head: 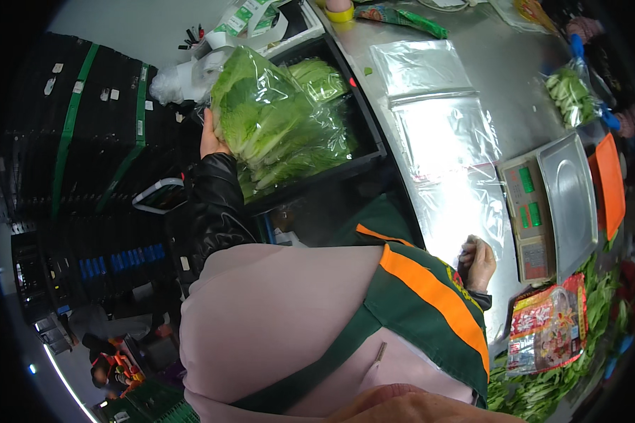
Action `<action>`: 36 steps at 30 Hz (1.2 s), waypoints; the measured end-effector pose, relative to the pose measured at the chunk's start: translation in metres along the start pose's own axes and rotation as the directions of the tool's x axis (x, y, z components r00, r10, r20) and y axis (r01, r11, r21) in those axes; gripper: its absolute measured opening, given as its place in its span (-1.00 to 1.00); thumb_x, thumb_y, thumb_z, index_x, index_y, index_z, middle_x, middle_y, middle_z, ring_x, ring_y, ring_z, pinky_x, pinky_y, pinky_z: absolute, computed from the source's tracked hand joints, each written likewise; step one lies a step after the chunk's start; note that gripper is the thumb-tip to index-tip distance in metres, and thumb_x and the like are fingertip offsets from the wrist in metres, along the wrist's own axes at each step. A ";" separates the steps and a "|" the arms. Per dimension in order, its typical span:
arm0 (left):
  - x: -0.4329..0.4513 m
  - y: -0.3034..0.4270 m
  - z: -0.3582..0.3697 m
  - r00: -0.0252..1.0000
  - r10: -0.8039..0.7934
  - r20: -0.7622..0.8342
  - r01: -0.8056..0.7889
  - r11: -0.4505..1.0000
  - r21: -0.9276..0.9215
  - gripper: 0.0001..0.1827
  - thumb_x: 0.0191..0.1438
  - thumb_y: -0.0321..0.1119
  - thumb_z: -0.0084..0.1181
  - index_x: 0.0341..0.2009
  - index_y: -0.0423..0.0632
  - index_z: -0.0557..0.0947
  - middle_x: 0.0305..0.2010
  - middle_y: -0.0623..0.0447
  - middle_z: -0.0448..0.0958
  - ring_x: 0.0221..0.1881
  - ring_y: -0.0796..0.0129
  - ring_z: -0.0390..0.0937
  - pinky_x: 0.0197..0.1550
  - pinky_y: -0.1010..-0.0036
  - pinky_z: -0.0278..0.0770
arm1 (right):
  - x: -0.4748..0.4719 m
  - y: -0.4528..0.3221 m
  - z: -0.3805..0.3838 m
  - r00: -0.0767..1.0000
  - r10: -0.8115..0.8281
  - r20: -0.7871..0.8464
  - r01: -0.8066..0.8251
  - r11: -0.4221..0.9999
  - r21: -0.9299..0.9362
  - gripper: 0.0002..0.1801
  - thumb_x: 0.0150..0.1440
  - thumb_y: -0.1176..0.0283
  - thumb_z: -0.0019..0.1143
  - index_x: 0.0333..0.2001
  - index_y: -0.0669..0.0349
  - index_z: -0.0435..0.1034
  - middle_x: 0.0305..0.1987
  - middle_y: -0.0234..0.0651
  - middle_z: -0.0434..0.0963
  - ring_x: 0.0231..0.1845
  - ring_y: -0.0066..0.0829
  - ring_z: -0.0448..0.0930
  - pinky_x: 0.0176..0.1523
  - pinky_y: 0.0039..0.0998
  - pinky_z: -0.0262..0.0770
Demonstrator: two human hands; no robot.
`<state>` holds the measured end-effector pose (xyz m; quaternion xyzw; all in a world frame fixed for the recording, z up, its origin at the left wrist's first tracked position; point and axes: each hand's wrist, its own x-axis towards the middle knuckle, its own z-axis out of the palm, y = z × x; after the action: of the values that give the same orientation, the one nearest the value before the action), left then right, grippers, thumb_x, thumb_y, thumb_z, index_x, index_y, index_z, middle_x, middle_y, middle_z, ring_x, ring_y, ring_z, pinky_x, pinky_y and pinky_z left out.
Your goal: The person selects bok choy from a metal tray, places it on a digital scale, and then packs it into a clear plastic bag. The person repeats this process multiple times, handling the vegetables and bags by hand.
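My left hand (pixel 211 138) grips the edge of a clear plastic bag of leafy green lettuce (pixel 267 106), which lies over a black plastic crate (pixel 368 150). Another bagged lettuce (pixel 317 79) sits inside that crate, partly covered. My right hand (pixel 479 264) is curled beside clear plastic bags (pixel 444 127) laid along a stainless steel table (pixel 508 79). Its fingertips are partly hidden, so I cannot tell whether anything is between them. A digital weighing scale (pixel 534 211) with a metal pan stands just beyond this hand.
Loose leafy greens (pixel 550 391) and a red printed packet (pixel 547 328) lie near the scale. An orange tray (pixel 608 185) is behind it. Across the table, another person's hands hold bagged greens (pixel 571 98). Stacked black crates (pixel 100 127) stand at left, and a label roll (pixel 254 24) above.
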<state>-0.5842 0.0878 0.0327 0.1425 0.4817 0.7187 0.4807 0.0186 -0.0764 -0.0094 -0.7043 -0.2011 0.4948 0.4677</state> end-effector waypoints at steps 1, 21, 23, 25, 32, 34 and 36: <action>0.007 0.000 -0.014 1.000 0.017 0.019 -0.017 1.000 0.006 -0.49 0.19 0.00 0.04 0.11 -0.07 0.47 0.11 0.02 0.48 0.11 0.16 0.42 0.17 0.19 0.36 | -0.001 0.000 0.000 1.000 -0.019 0.015 0.019 1.000 0.002 -0.74 0.28 0.39 -0.12 -0.21 0.37 0.46 -0.50 -0.38 0.50 -0.66 -0.72 0.32 -0.57 -0.70 0.24; 0.003 -0.145 0.005 0.679 0.143 0.720 -0.379 -0.772 0.510 -0.33 0.15 0.13 -0.04 0.27 0.09 0.28 0.23 -0.18 0.27 0.18 -0.03 0.29 0.07 0.13 0.38 | -0.003 0.006 -0.015 0.994 -0.094 0.059 0.093 0.995 0.017 -0.73 0.22 0.31 -0.03 -0.19 0.29 0.46 -0.41 -0.32 0.55 -0.43 -0.49 0.54 -0.27 -0.47 0.50; -0.002 -0.143 0.006 0.742 0.116 0.660 -0.317 -0.807 0.498 -0.30 0.15 0.15 -0.05 0.30 0.11 0.24 0.27 -0.21 0.22 0.25 -0.06 0.20 0.12 0.05 0.31 | -0.009 -0.002 -0.034 0.806 -0.572 -0.154 0.416 0.731 -0.541 -0.74 0.16 0.35 0.07 -0.15 0.29 0.45 -0.26 -0.19 0.58 -0.23 -0.26 0.60 -0.08 -0.36 0.51; -0.001 -0.142 0.031 0.806 0.216 0.551 -0.198 -0.779 0.594 -0.30 0.16 0.14 -0.06 0.32 0.13 0.21 0.31 -0.22 0.16 0.30 -0.09 0.14 0.18 -0.03 0.22 | -0.012 -0.012 -0.066 0.559 -0.653 -0.510 0.371 0.748 -0.551 -0.66 0.07 0.40 0.16 -0.07 0.27 0.43 -0.11 -0.13 0.55 -0.05 -0.11 0.54 0.06 -0.30 0.44; -0.050 -0.230 0.219 0.203 0.041 0.978 -0.969 -0.136 0.207 -0.30 0.09 -0.14 0.07 0.30 -0.05 0.22 0.35 -0.35 0.03 0.36 -0.20 -0.02 0.33 -0.05 -0.09 | 0.004 -0.007 -0.165 0.434 -0.564 -0.702 -0.372 0.598 -0.710 0.05 -0.24 0.23 0.44 0.26 0.33 0.01 0.34 -0.06 0.10 0.39 -0.08 0.07 0.36 -0.19 0.03; -0.068 -0.266 0.251 0.225 -0.320 0.920 -0.944 -0.305 0.125 -0.28 0.08 -0.15 0.09 0.31 -0.03 0.20 0.36 -0.32 0.03 0.38 -0.20 -0.05 0.33 -0.09 -0.11 | 0.014 0.006 -0.174 0.443 -0.510 -0.738 -0.409 0.618 -0.672 -0.08 -0.19 0.24 0.40 0.21 0.33 0.12 0.32 -0.07 0.15 0.36 -0.08 0.13 0.34 -0.22 0.10; -0.075 -0.285 0.269 0.266 -0.476 0.839 -0.924 -0.374 0.081 -0.26 0.07 -0.16 0.11 0.32 -0.02 0.19 0.37 -0.30 0.02 0.39 -0.18 -0.08 0.32 -0.13 -0.12 | 0.019 0.017 -0.186 0.485 -0.456 -0.746 -0.438 0.612 -0.659 -0.24 -0.13 0.27 0.34 0.14 0.31 0.23 0.28 -0.06 0.22 0.30 -0.05 0.21 0.31 -0.25 0.18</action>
<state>-0.2096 0.1963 -0.0507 0.9196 0.3919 -0.0281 -0.0050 0.1890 -0.1557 -0.0198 -0.9774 -0.1339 -0.0826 0.1411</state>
